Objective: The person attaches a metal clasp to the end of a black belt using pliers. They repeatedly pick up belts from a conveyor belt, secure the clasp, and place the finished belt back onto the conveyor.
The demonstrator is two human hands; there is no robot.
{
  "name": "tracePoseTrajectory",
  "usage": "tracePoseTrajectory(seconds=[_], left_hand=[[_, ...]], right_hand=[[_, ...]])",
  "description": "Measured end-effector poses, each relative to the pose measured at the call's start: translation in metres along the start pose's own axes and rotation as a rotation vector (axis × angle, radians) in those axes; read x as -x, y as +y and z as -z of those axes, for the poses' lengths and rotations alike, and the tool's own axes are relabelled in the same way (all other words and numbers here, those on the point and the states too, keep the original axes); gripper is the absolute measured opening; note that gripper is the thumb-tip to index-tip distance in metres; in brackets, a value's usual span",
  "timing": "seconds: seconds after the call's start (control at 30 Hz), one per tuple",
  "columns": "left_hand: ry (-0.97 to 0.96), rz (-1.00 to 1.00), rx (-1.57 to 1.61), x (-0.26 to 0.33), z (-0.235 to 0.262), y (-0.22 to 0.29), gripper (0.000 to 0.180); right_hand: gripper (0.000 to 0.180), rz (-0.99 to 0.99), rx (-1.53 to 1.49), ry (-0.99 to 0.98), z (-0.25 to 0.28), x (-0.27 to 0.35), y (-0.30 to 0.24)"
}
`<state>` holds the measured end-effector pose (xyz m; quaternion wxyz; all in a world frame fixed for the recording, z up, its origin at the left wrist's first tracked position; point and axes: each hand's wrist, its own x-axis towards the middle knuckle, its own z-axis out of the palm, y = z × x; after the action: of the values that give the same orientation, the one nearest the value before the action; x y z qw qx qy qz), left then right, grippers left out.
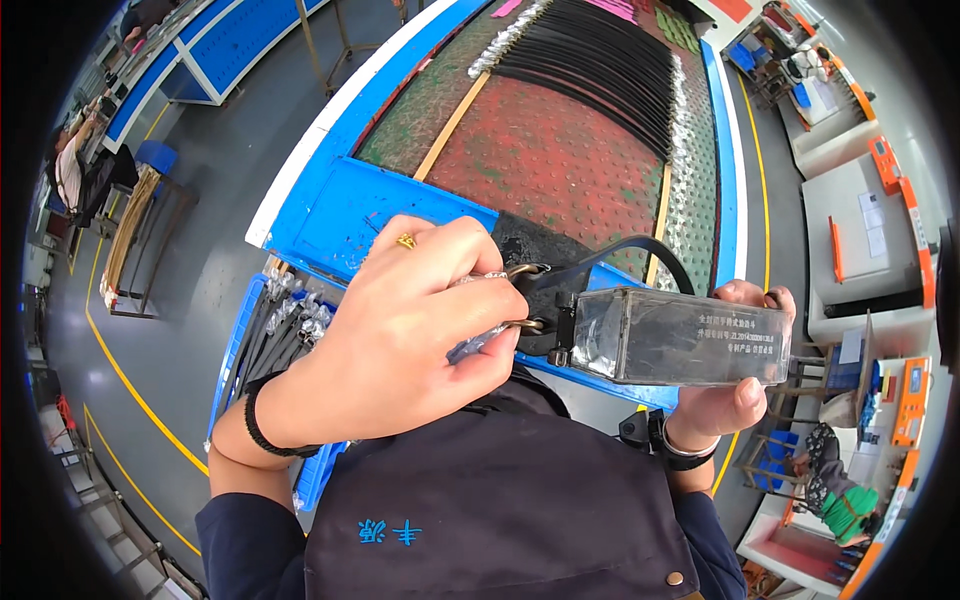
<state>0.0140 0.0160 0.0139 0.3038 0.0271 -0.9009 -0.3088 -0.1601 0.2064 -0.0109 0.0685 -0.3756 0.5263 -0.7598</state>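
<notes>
In front of my chest, my left hand [430, 315] is closed, pinching a metal buckle partly wrapped in clear film. Its brass-toned loops [530, 325] poke out past my fingertips; the rest lies hidden in my grip. From the buckle a thin black belt [655, 245] arches right and passes behind a box. My right hand [740, 400] grips that see-through, smoky rectangular plastic box [690, 335], thumb below and fingertips over the top edge. A small black fitting [563, 330] on the box's left end sits close to the buckle.
Ahead stands a blue-edged table with a worn red and green studded surface [530, 170]. Many black belts [590, 65] lie side by side on it, ends in clear film. A blue crate [235, 350] of belts is at left. Other people sit at benches right and far left.
</notes>
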Motion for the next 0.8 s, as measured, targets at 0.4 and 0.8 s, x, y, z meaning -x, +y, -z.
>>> tracePoseTrajectory(seconds=[0.4,0.8], left_hand=[[0.001,0.009,-0.036,-0.002,0.0015,0.0008,0.02],[-0.018,-0.001,-0.023,-0.0031,-0.0014,-0.0034,0.021]], right_hand=[[0.083,-0.046,0.099,0.075,-0.0035,-0.0028,-0.0047],[0.076,0.044,0.122,0.009,0.0042,-0.0013,-0.0015]])
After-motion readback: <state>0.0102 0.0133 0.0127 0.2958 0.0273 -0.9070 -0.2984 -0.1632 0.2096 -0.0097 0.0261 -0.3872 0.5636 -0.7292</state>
